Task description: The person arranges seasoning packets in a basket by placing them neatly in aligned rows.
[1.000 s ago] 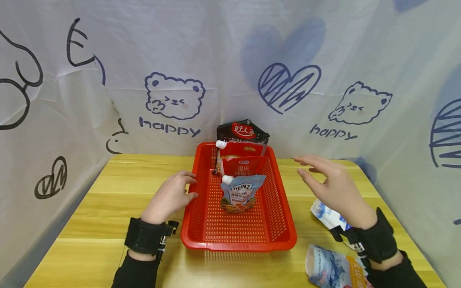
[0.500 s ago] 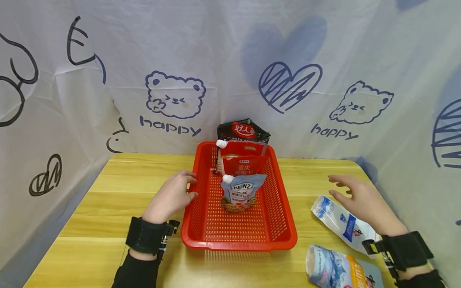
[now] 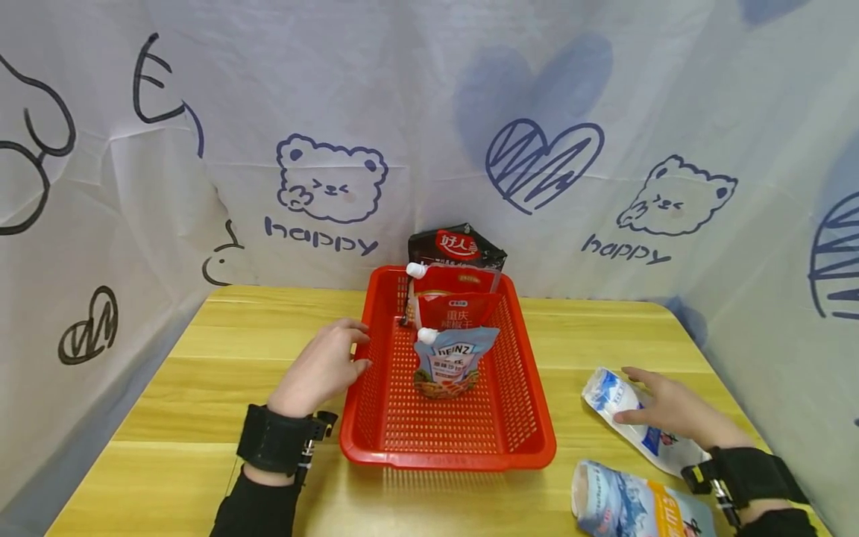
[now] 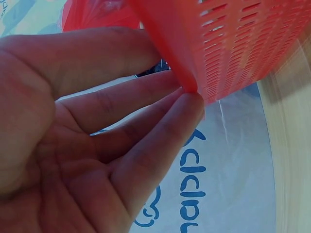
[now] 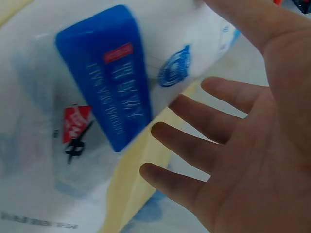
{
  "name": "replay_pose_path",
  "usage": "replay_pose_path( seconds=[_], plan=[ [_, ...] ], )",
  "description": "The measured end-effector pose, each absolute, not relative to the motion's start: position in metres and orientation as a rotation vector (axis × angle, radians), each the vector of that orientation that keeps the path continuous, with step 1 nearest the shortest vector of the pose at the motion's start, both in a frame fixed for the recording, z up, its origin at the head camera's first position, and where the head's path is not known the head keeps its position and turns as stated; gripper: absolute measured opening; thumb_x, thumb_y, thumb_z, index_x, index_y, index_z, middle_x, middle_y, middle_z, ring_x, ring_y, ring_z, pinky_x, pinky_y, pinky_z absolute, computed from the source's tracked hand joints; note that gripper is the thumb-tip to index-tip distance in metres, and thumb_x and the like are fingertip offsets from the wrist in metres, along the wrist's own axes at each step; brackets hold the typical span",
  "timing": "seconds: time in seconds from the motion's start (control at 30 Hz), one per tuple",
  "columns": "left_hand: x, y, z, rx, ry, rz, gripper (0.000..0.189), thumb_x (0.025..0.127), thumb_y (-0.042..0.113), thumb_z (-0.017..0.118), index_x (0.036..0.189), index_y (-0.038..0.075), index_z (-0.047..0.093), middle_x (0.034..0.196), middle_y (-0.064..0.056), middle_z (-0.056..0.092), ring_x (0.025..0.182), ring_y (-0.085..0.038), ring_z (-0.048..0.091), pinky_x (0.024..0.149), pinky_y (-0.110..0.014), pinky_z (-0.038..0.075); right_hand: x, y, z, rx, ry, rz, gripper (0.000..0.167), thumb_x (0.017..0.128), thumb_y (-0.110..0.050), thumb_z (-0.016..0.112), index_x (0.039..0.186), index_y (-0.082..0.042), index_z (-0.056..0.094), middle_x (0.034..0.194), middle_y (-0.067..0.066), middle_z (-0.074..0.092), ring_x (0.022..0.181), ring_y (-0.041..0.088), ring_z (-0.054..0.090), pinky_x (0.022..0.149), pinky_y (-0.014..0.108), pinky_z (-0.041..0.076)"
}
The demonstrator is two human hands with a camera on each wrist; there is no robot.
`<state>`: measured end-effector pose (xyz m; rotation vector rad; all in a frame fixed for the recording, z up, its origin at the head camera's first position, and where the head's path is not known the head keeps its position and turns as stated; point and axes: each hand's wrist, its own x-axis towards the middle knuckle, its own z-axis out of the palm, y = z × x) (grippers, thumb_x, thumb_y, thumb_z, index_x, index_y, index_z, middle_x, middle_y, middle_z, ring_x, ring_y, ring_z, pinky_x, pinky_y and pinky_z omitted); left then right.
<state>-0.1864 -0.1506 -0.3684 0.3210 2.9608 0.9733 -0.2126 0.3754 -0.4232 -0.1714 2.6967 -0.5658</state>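
Note:
My left hand [image 3: 321, 365] rests its fingertips on the left rim of a red perforated plastic basket [image 3: 446, 459], its fingers fairly straight in the left wrist view. Inside the basket stand a blue Heinz spouted pouch [image 3: 446, 365], red pouches [image 3: 458, 309], one with a white spout, and a tall black pouch [image 3: 463, 246] at the back. On the right, my right hand [image 3: 678, 409] hovers low over a white and blue bag of sea salt [image 3: 607, 399]. The right wrist view shows its fingers [image 5: 199, 126] spread beside the salt bag's edge, the thumb overlapping the bag.
A light blue and orange pouch [image 3: 614, 500] lies near the front right, below the salt bag. The yellow wooden table [image 3: 201, 388] is bounded by a printed white cloth [image 3: 429, 149] at the back and sides.
My right hand has moved right and down from beside the basket to over the salt bag. The left hand stays at the basket's rim, and the basket has not moved.

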Motion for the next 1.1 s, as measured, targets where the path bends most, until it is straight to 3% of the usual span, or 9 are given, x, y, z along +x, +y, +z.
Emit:
replay_pose_path(
  seconds=[0.33, 0.63, 0.93, 1.1],
  plan=[
    [-0.185, -0.151, -0.367, 0.338, 2.982, 0.953, 0.028, 0.090, -0.001, 0.076, 0.116, -0.011, 0.072, 0.138, -0.023, 0.060, 0.120, -0.040, 0.062, 0.091, -0.049, 0.060, -0.215, 0.375, -0.431, -0.240, 2.770, -0.494, 0.103, 0.077, -0.057, 0.087, 0.149, 0.006, 0.048, 0.141, 0.040, 0.051, 0.125, 0.058, 0.052, 0.093, 0.068, 0.051],
    [-0.186, -0.151, -0.369, 0.357, 2.999, 0.941, 0.027, 0.090, -0.001, 0.076, 0.115, -0.011, 0.072, 0.137, -0.023, 0.061, 0.120, -0.040, 0.062, 0.095, -0.051, 0.058, -0.212, 0.375, -0.432, -0.287, 2.836, -0.431, 0.095, 0.074, -0.055, 0.090, 0.144, -0.001, 0.056, 0.128, 0.032, 0.060, 0.109, 0.043, 0.063, 0.086, 0.060, 0.057],
    [-0.186, -0.151, -0.369, 0.362, 3.006, 0.935, 0.027, 0.090, -0.001, 0.076, 0.114, -0.011, 0.072, 0.135, -0.024, 0.062, 0.119, -0.040, 0.062, 0.096, -0.052, 0.057, -0.204, 0.370, -0.429, -0.324, 2.892, -0.435, 0.082, 0.074, -0.048, 0.092, 0.139, -0.010, 0.059, 0.128, 0.027, 0.062, 0.110, 0.043, 0.063, 0.086, 0.061, 0.056],
    [-0.186, -0.151, -0.368, 0.352, 3.000, 0.942, 0.027, 0.090, -0.001, 0.076, 0.114, -0.011, 0.072, 0.135, -0.024, 0.062, 0.118, -0.040, 0.062, 0.096, -0.052, 0.057, -0.200, 0.368, -0.428, -0.395, 2.964, -0.449, 0.076, 0.076, -0.043, 0.092, 0.137, -0.009, 0.060, 0.127, 0.026, 0.063, 0.111, 0.045, 0.063, 0.087, 0.063, 0.055]
  ],
)
